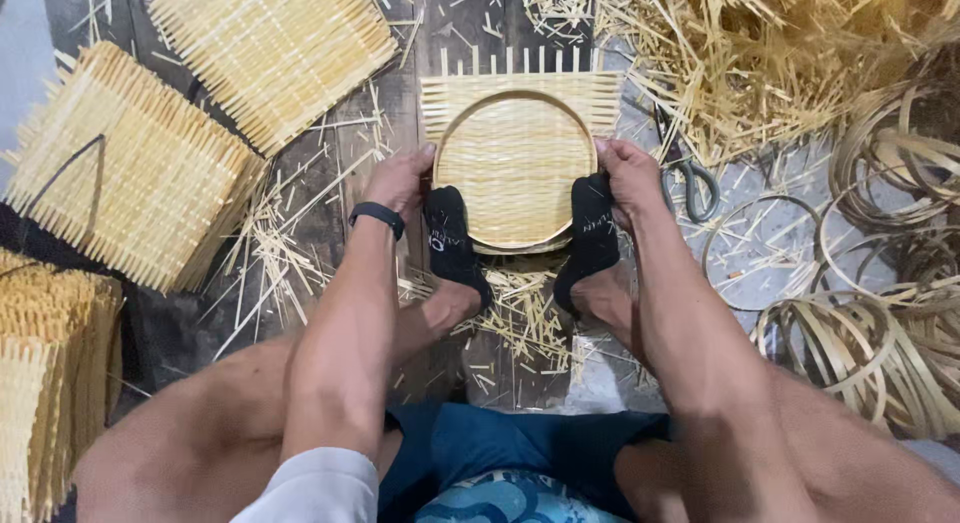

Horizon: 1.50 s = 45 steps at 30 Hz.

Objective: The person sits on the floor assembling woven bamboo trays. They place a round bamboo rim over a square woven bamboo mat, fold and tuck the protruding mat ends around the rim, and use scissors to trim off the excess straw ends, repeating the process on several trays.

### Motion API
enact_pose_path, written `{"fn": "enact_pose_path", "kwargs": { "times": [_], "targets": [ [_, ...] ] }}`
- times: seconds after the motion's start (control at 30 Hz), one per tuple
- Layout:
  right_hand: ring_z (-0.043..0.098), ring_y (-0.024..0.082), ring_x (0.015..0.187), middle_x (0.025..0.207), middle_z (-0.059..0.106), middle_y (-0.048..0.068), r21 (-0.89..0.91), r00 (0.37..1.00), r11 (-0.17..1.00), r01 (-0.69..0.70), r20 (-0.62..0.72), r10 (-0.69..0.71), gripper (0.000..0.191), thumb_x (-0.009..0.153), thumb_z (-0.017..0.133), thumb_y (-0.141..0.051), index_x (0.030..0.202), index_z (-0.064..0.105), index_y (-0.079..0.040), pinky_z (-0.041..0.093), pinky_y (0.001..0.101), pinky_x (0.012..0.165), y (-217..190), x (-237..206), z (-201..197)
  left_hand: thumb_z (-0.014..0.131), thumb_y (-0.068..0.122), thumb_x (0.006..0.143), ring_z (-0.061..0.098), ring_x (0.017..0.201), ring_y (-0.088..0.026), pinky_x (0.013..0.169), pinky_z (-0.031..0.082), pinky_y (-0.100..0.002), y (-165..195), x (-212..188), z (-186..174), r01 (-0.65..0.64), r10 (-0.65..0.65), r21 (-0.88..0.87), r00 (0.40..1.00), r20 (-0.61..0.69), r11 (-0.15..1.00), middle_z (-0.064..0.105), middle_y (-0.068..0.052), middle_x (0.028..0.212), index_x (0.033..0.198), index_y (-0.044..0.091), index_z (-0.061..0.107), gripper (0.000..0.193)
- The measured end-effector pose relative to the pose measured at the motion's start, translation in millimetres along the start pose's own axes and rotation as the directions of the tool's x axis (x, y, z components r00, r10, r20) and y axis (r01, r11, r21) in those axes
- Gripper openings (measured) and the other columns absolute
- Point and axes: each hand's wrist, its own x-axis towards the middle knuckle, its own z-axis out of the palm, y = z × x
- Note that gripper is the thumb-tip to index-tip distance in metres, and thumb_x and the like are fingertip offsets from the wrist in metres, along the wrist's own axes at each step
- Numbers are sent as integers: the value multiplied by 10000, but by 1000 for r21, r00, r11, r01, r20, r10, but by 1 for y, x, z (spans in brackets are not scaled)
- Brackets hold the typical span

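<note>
A square woven bamboo mat [517,158] lies on the dark wooden floor with a round bamboo hoop [515,100] pressed onto it. My left hand [402,180] grips the hoop's left rim and the mat. My right hand [627,175] grips the right rim. Both my feet in black socks, the left [450,238] and the right [592,233], press on the near edge of the mat on either side. A black band [378,216] sits on my left wrist.
Stacks of woven mats [130,168] [275,48] lie at the left and back left, another pile [45,383] at the near left. Loose bamboo strips [740,53] heap at the back right. Bamboo hoops [880,313] lie at the right, scissors [690,178] beside my right hand.
</note>
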Motion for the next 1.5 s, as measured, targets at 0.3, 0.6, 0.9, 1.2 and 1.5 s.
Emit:
{"fn": "enact_pose_path", "kwargs": {
  "times": [0.3, 0.6, 0.9, 1.2, 1.5],
  "targets": [
    [644, 59, 707, 842, 762, 18, -413, 955, 898, 154, -171, -243, 235, 897, 834, -209, 984, 785, 5, 524, 209, 658, 8, -7, 11, 685, 267, 986, 679, 745, -104, 678, 541, -260, -7, 3, -6, -134, 140, 96, 989, -49, 986, 779, -72, 948, 1076, -41, 769, 331],
    [585, 302, 1229, 1311, 625, 209, -834, 779, 398, 382, 60, -624, 687, 830, 868, -330, 1343, 582, 27, 474, 431, 1100, -18, -49, 39, 837, 333, 787, 654, 1084, -350, 970, 475, -458, 32, -5, 24, -160, 726, 899, 654, -213, 407, 716, -168, 1160, 1135, 39, 739, 466],
    [141, 497, 1504, 1586, 290, 338, -521, 601, -493, 697, 799, 5, 869, 864, 560, -515, 1515, 394, 36, 115, 665, 1203, 28, -83, 107, 708, 384, 959, 685, 1165, -259, 999, 537, -359, 39, 29, 96, -578, 655, 733, 715, 245, 357, 736, -40, 1266, 1163, 212, 778, 276],
    [213, 538, 1509, 1596, 319, 341, -418, 484, -652, 632, 871, -89, 583, 1007, 457, -253, 1505, 468, 49, 148, 716, 1202, 54, -80, 90, 767, 319, 903, 734, 1056, -240, 901, 577, -337, 45, 27, 101, -584, 667, 717, 710, 224, 381, 753, -19, 1203, 1078, 212, 807, 210],
    [224, 459, 1523, 1607, 353, 258, -437, 502, -677, 592, 857, -114, 607, 990, 520, -316, 1527, 480, -36, 126, 666, 1224, 57, -77, 94, 734, 345, 939, 725, 1081, -233, 917, 574, -335, 34, 33, 87, -602, 650, 696, 716, 253, 392, 757, -22, 1195, 1105, 187, 789, 236]
  ]
}}
